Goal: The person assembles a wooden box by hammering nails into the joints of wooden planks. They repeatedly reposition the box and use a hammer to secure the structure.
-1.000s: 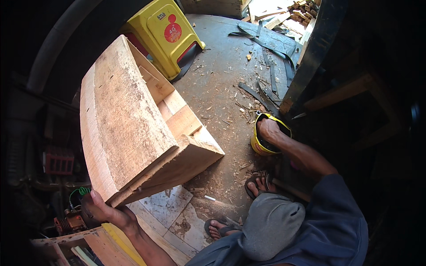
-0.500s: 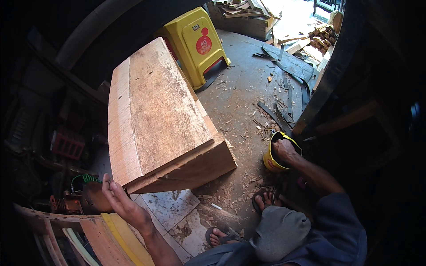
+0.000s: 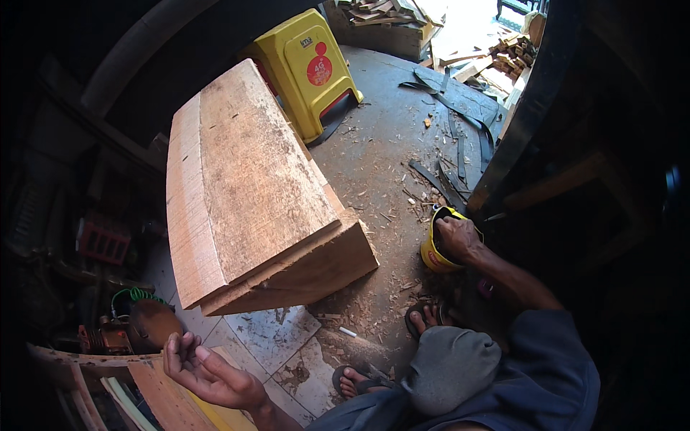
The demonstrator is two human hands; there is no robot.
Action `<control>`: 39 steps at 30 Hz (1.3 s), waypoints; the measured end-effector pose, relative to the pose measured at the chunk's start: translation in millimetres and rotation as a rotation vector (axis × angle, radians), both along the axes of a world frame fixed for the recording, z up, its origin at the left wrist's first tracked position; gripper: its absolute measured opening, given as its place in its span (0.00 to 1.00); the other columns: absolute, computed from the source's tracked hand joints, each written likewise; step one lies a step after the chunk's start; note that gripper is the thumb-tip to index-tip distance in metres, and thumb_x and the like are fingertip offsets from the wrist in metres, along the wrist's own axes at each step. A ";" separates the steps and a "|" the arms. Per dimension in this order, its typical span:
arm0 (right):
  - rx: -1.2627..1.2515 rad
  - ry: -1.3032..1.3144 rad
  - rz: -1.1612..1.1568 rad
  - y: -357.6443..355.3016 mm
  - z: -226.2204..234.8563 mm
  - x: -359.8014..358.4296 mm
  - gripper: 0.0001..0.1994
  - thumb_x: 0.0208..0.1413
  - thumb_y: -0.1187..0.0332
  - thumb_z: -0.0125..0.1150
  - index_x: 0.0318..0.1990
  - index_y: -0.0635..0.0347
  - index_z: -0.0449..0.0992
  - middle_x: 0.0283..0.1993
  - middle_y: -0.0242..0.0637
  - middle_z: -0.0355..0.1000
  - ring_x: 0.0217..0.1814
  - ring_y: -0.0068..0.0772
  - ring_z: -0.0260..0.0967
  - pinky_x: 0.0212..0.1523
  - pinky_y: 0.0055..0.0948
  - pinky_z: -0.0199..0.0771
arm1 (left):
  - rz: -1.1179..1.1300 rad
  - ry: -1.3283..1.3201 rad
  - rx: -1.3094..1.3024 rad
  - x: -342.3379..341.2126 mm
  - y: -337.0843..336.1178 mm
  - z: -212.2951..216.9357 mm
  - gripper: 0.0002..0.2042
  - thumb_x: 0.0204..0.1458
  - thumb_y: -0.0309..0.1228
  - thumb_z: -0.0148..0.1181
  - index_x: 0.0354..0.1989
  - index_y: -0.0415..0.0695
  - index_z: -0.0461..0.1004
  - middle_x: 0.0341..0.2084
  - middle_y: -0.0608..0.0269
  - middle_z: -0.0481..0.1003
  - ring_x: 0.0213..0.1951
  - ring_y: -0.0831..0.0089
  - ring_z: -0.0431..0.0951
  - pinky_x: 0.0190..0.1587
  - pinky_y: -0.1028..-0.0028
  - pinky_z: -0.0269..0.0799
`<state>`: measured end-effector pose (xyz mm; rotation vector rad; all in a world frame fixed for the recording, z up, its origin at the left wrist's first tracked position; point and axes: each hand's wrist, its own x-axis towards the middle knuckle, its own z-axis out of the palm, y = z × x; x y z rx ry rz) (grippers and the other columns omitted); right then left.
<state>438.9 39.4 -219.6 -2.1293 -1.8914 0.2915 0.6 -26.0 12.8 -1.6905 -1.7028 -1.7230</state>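
Note:
A thick wooden workpiece [image 3: 251, 172] of stacked boards stands at a slant left of the middle, its rough upper face turned up. My left hand [image 3: 208, 370] is just below its near corner, apart from the wood. The palm is up, the fingers loosely bent and the thumb spread, with nothing seen in it. On the right, my right hand [image 3: 458, 237] reaches into a small yellow bucket [image 3: 435, 258]. Its fingertips are down inside the dark opening, so what they touch is hidden.
A yellow plastic stool [image 3: 305, 79] stands behind the wood. Shavings and black straps [image 3: 467, 118] litter the floor. Scrap wood [image 3: 512, 56] is heaped at the far right. Near the lower left are a curved wooden frame [image 3: 154, 384] and a coiled green hose [image 3: 140, 293].
My left hand has come away from the wood's near corner and dropped lower, its fingers curling. My right hand is still in the bucket, slightly raised. The view has shifted a little.

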 end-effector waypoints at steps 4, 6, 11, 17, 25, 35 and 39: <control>0.145 0.569 -0.264 -27.3 52.7 0.3 0.11 0.57 0.69 0.58 0.41 0.58 0.85 0.43 0.51 0.81 0.45 0.56 0.80 0.46 0.49 0.79 | -0.254 0.112 0.018 8.1 -10.9 -12.7 0.16 0.62 0.23 0.45 0.58 0.31 0.65 0.50 0.47 0.66 0.50 0.60 0.72 0.55 0.61 0.72; -0.015 0.283 -0.157 -34.6 55.6 17.0 0.12 0.56 0.71 0.58 0.44 0.57 0.85 0.44 0.51 0.81 0.47 0.54 0.80 0.49 0.48 0.79 | -0.410 0.071 -0.078 22.2 -7.4 -16.6 0.16 0.61 0.23 0.47 0.57 0.32 0.65 0.50 0.48 0.66 0.48 0.61 0.72 0.53 0.62 0.72; 0.000 0.024 -0.001 -23.3 5.1 33.4 0.12 0.55 0.72 0.56 0.43 0.62 0.84 0.43 0.54 0.81 0.47 0.54 0.80 0.50 0.49 0.79 | -0.598 0.039 -0.253 48.9 0.0 -18.8 0.15 0.60 0.24 0.52 0.54 0.33 0.69 0.45 0.49 0.69 0.42 0.64 0.74 0.48 0.65 0.74; -0.285 0.066 -0.203 21.2 -70.4 17.7 0.22 0.63 0.58 0.47 0.33 0.66 0.83 0.33 0.57 0.80 0.38 0.59 0.80 0.41 0.52 0.80 | -0.635 0.141 -0.409 52.2 -1.6 -20.1 0.11 0.59 0.25 0.58 0.49 0.37 0.75 0.42 0.49 0.75 0.36 0.64 0.78 0.43 0.65 0.76; -0.055 0.094 -0.100 23.5 -88.3 16.1 0.17 0.63 0.62 0.48 0.31 0.62 0.81 0.30 0.55 0.78 0.32 0.58 0.78 0.35 0.53 0.79 | -0.667 0.169 -0.488 47.5 -1.3 -13.1 0.08 0.61 0.27 0.60 0.47 0.39 0.79 0.43 0.49 0.79 0.45 0.55 0.80 0.50 0.64 0.76; -0.031 0.234 -0.330 -48.9 60.0 10.0 0.09 0.56 0.63 0.68 0.38 0.57 0.86 0.38 0.49 0.82 0.43 0.51 0.81 0.46 0.47 0.80 | -0.985 0.205 -0.663 66.6 15.5 -29.5 0.09 0.57 0.24 0.64 0.46 0.39 0.79 0.38 0.50 0.80 0.40 0.52 0.82 0.45 0.60 0.78; -0.344 -0.081 -0.192 -33.5 52.1 7.4 0.10 0.53 0.70 0.59 0.34 0.68 0.84 0.40 0.62 0.80 0.45 0.60 0.81 0.45 0.50 0.82 | -1.004 0.276 -0.701 63.8 2.2 -26.2 0.10 0.55 0.23 0.64 0.46 0.38 0.78 0.39 0.48 0.79 0.41 0.52 0.82 0.45 0.63 0.77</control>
